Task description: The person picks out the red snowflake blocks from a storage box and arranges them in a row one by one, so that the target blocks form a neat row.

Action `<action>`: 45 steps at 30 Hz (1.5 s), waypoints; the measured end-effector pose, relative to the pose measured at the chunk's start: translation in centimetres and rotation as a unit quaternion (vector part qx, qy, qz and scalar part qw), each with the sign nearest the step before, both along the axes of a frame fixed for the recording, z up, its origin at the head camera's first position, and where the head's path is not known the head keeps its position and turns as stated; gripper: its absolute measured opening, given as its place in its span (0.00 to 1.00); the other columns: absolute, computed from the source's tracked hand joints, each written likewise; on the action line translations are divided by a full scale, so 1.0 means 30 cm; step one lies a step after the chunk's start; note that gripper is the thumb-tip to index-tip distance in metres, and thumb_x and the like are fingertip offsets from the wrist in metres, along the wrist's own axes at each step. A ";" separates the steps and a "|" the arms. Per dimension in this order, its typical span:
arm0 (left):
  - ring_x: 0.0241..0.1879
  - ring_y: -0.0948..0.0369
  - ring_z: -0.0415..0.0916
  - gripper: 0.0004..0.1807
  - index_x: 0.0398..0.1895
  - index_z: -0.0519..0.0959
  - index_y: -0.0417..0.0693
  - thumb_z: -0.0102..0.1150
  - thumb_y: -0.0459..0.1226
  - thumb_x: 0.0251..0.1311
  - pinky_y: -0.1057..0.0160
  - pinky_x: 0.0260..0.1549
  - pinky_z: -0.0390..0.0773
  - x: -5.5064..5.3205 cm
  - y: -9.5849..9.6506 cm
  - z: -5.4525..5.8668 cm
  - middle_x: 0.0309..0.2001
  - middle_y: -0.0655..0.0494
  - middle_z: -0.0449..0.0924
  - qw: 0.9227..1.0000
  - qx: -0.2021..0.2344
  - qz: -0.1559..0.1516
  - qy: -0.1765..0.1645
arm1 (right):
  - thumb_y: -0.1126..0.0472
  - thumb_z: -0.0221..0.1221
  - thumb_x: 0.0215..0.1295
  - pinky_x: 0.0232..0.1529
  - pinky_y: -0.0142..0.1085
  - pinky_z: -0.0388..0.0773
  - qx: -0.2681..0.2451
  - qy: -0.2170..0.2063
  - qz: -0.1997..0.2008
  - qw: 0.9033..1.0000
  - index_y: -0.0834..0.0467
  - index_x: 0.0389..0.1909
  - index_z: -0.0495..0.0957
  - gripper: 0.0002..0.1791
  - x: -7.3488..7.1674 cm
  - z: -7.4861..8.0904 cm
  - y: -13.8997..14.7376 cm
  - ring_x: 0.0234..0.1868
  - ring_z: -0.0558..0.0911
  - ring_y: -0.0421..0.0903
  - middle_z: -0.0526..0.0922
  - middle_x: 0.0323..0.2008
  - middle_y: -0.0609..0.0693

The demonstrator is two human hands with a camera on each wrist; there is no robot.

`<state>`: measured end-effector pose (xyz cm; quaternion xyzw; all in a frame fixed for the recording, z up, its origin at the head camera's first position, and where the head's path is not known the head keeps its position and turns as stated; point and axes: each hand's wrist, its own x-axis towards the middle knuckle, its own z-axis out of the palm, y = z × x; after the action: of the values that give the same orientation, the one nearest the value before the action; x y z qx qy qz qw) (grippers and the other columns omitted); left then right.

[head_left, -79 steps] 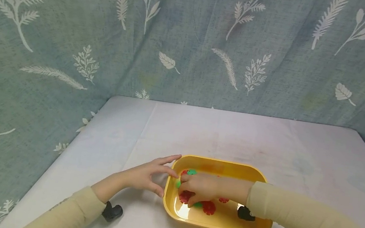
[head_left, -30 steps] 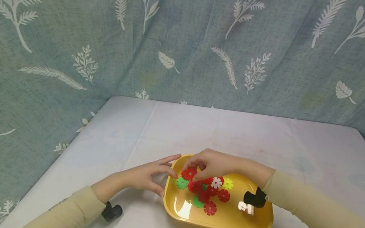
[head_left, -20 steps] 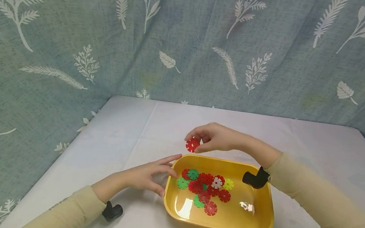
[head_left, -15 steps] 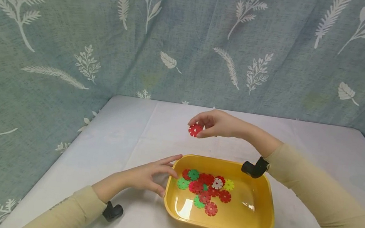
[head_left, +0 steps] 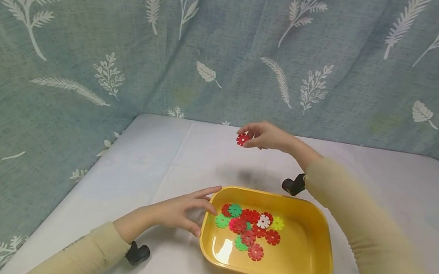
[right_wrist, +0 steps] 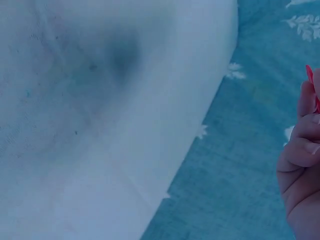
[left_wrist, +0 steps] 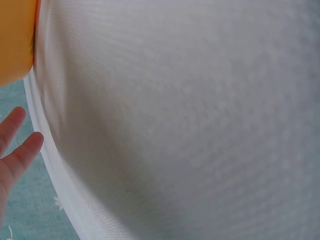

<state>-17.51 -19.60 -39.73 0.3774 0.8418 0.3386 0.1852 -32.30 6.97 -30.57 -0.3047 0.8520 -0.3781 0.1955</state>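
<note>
**Red disc [head_left: 241, 139] held out beyond the yellow tray [head_left: 301, 244]**

Nearest, the left hand [head_left: 179, 211] spreads its fingers at the tray's left rim, grasping nothing. Inside the tray, toward that hand, notched discs [head_left: 248, 237] overlap in red, green, white and yellow. All look like thin plastic: probably light, stiff and hard to break, perhaps slick on the flat faces, so the toothed edge seems the surest hold; overlapped ones may need sliding apart. Farther off, past the tray's far rim, the right hand [head_left: 272, 137] pinches the red disc above the desk [head_left: 398, 181], well apart from the left hand. Behind hangs patterned cloth [head_left: 234, 31].
</note>
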 end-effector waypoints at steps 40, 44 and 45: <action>0.71 0.55 0.44 0.28 0.49 0.75 0.54 0.68 0.50 0.40 0.45 0.64 0.55 0.007 0.005 0.003 0.72 0.61 0.43 1.000 -0.002 0.008 0.003 | 0.63 0.56 0.63 0.25 0.25 0.67 0.122 -0.050 -0.040 0.990 0.57 0.55 0.72 0.18 -0.138 -0.302 -0.065 0.22 0.65 0.41 0.74 0.44 0.57; 0.71 0.55 0.43 0.29 0.49 0.75 0.54 0.68 0.51 0.40 0.45 0.64 0.54 0.008 0.005 0.005 0.72 0.61 0.43 1.000 -0.001 0.008 0.003 | 0.65 0.55 0.63 0.32 0.27 0.71 0.149 -0.031 -0.020 0.988 0.56 0.54 0.73 0.17 -0.134 -0.294 -0.075 0.30 0.69 0.44 0.74 0.47 0.57; 0.71 0.55 0.43 0.29 0.49 0.75 0.54 0.68 0.51 0.40 0.45 0.64 0.54 0.008 0.004 0.005 0.72 0.61 0.43 1.000 -0.001 0.008 0.003 | 0.65 0.55 0.63 0.34 0.27 0.72 0.159 -0.022 -0.011 0.987 0.56 0.53 0.73 0.17 -0.133 -0.292 -0.079 0.33 0.70 0.44 0.74 0.48 0.57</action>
<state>-17.28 -19.47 -39.60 0.3711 0.8458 0.3381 0.1805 -36.30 4.61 -39.34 -0.2517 0.9000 -0.2471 0.2560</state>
